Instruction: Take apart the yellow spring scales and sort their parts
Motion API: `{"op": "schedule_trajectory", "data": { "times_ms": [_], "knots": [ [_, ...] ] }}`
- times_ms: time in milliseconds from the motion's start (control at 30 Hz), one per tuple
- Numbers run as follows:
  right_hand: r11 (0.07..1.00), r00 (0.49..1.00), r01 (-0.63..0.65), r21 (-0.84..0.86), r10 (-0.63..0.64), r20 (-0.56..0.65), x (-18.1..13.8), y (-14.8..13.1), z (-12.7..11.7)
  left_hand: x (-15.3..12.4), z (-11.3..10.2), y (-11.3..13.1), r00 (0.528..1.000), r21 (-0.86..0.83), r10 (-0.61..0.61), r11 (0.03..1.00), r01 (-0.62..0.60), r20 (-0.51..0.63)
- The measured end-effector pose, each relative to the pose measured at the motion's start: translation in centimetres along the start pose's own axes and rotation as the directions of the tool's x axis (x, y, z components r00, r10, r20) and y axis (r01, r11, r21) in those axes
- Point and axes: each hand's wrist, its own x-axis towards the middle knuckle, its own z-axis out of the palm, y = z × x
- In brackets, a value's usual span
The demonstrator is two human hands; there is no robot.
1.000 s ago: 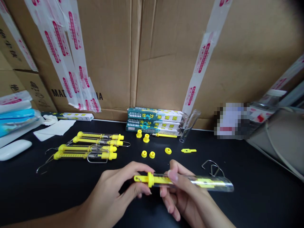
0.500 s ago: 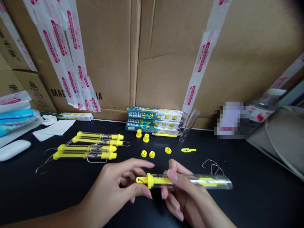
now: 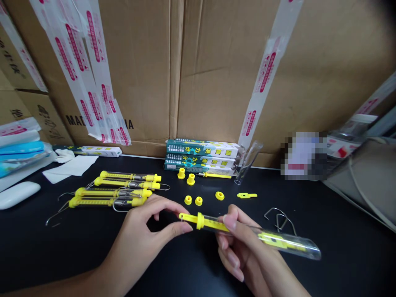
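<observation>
My right hand is closed around the clear tube of a spring scale, with thumb on top and fingers curled below. The scale tilts, its left end higher. A yellow collar sits at the tube's left mouth, and a yellow tongue with a small metal piece sticks out of it. Around that tongue my left hand is open, index finger and thumb apart; whether they touch it I cannot tell. Inside the tube lies a yellow slotted part. Beyond my hands are yellow caps, a yellow ring and a yellow slotted piece.
Several assembled spring scales with wire hooks lie at left. Printed boxes are stacked at the back beside a clear tube. Loose wire hooks lie right. A plastic bottle and large cardboard border the black table.
The spring scale has tilted: its left end rose and its right end dropped and moved right. My left hand has shifted up slightly, its thumb and index finger still around the tongue.
</observation>
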Motion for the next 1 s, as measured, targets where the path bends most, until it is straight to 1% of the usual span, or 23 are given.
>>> {"op": "schedule_trajectory", "data": {
  "times_ms": [100,200,267,333,400,467,533,567,733,800,867,900,1000],
  "knots": [
    [1.0,1.0,-0.007,0.01,0.007,-0.01,0.0,-0.1,0.0,-0.1,0.0,0.0,0.998,-0.053,0.0,0.999,0.003,0.059],
    [1.0,1.0,-0.014,-0.001,0.014,0.009,-0.1,-0.1,0.1,-0.3,0.1,-0.1,0.988,-0.135,-0.047,0.989,0.067,0.148],
    [0.999,1.0,-0.029,-0.042,0.029,0.002,-0.3,-0.2,0.1,-0.4,0.2,-0.1,0.978,-0.172,-0.061,0.98,0.095,0.197],
    [0.995,0.999,-0.042,-0.09,0.042,-0.01,-0.5,-0.2,0.2,-0.6,0.3,0.0,0.975,-0.176,-0.041,0.981,0.081,0.219],
    [0.991,0.999,-0.043,-0.125,0.042,-0.006,-0.6,-0.2,0.2,-0.8,0.3,0.0,0.976,-0.134,0.022,0.991,0.008,0.217],
    [0.989,0.999,-0.034,-0.146,0.036,0.011,-0.6,-0.1,0.3,-1.1,0.3,-0.2,0.972,-0.051,0.126,0.992,-0.118,0.198],
    [0.987,0.999,-0.023,-0.162,0.028,0.028,-0.5,0.0,0.3,-1.6,0.2,-0.5,0.956,0.046,0.221,0.971,-0.234,0.195],
    [0.986,0.999,-0.017,-0.169,0.023,0.034,-0.5,0.0,0.2,-1.8,0.2,-0.8,0.948,0.084,0.246,0.96,-0.267,0.203],
    [0.983,0.999,-0.016,-0.182,0.025,0.046,-0.3,0.2,0.2,-2.6,0.3,-1.6,0.924,0.221,0.267,0.917,-0.331,0.275],
    [0.98,0.999,-0.025,-0.196,0.034,0.041,-0.3,0.2,0.2,-2.6,0.3,-1.1,0.896,0.27,0.318,0.874,-0.404,0.312],
    [0.974,0.999,-0.031,-0.224,0.04,0.032,-0.3,0.2,0.2,-2.4,0.3,-0.3,0.857,0.32,0.368,0.814,-0.484,0.36],
    [0.971,0.999,-0.034,-0.236,0.042,0.031,-0.4,0.2,0.2,-2.3,0.3,0.1,0.846,0.354,0.363,0.789,-0.502,0.391],
    [0.97,0.997,-0.044,-0.239,0.057,0.046,-0.4,0.2,0.2,-2.1,0.5,1.0,0.838,0.452,0.317,0.729,-0.514,0.444]
  ]
}}
